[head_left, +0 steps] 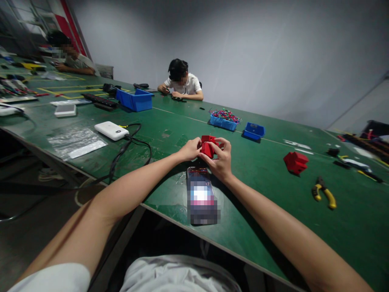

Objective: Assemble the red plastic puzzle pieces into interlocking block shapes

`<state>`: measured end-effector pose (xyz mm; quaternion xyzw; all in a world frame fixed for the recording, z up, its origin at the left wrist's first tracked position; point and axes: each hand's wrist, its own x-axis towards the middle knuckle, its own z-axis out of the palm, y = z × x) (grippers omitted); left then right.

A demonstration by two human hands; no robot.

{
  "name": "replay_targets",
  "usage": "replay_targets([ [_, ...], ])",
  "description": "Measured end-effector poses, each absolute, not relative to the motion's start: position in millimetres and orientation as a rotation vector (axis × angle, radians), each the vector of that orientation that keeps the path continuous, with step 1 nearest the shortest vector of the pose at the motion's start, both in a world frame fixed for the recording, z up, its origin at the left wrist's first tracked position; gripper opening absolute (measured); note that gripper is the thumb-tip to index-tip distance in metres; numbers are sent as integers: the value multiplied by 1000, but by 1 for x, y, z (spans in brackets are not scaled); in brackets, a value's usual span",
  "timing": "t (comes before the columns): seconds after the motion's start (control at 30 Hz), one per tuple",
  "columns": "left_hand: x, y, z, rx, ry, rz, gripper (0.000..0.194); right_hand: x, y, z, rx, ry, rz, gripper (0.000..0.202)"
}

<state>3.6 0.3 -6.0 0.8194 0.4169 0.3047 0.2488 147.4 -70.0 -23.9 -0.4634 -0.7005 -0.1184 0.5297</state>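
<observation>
Just beyond the phone, a small red block-like part (207, 150) is held between both hands, its exact kind unclear. My left hand (191, 150) pinches its left side with the fingertips. From the right, my right hand (223, 159) grips it with thumb and fingers, covering part of its surface. A phone (202, 194) with a lit, blurred screen lies on the table below the hands. Farther right sits another red block-like part (296, 163), and near it rest pliers (324, 192) with yellow and black handles, their handles spread.
The green table (261, 227) holds a blue bin of colourful wires (224, 120), a small blue tray (254, 131), and a larger blue bin (135, 99). A white device (111, 130) with black cables and a plastic bag (73, 142) lie left. Two people sit across.
</observation>
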Motion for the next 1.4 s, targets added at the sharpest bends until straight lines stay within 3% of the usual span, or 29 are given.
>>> replay_targets([
  [0.63, 4, 1, -8, 2297, 1134, 836, 11, 145, -70, -24, -1154, -1678, -127, 36],
  [0.9, 3, 2, -9, 2268, 1104, 850, 14, 148, -67, -26, -922, -1600, -169, 44],
  [1.4, 4, -1, -5, 2189, 1213, 827, 15, 148, -69, -24, -1017, -1691, -242, 41],
])
